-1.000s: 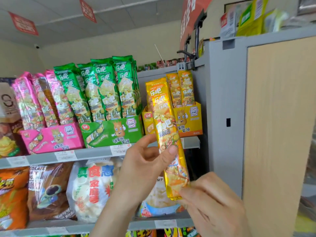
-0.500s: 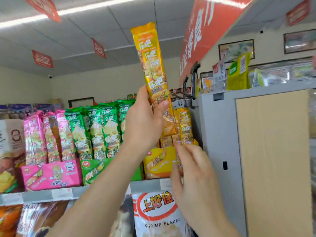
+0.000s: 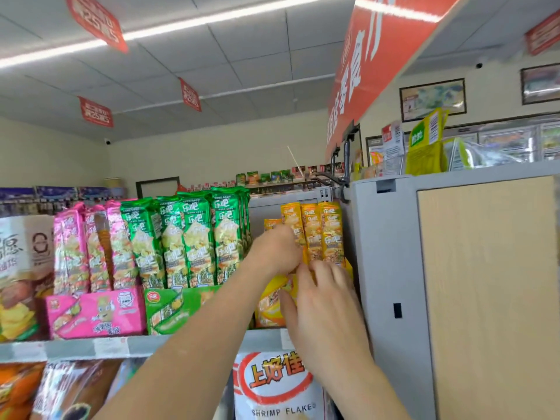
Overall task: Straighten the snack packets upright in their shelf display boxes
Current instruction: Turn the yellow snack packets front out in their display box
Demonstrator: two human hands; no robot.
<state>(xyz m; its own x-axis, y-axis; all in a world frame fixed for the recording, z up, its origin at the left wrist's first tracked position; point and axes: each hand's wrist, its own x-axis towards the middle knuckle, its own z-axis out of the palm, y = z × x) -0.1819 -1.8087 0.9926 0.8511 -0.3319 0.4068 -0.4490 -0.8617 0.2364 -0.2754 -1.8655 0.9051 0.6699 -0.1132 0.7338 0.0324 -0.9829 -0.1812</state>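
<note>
Three display boxes stand on the upper shelf: a pink box, a green box and a yellow box at the right end. Long yellow packets stand upright in the yellow box. My left hand is closed around a yellow packet at the left of that row, its lower part hidden by my fingers. My right hand lies flat against the box front and the packets' bottoms, fingers spread. Green packets and pink packets stand upright in their boxes.
A grey and wood cabinet side rises right beside the yellow box. The shelf edge carries price labels. Below it stand a shrimp flakes bag and other snack bags. A red sign hangs overhead.
My left hand has brought the yellow packet down from high in the air into the yellow box's row. My right hand has moved up against the box front.
</note>
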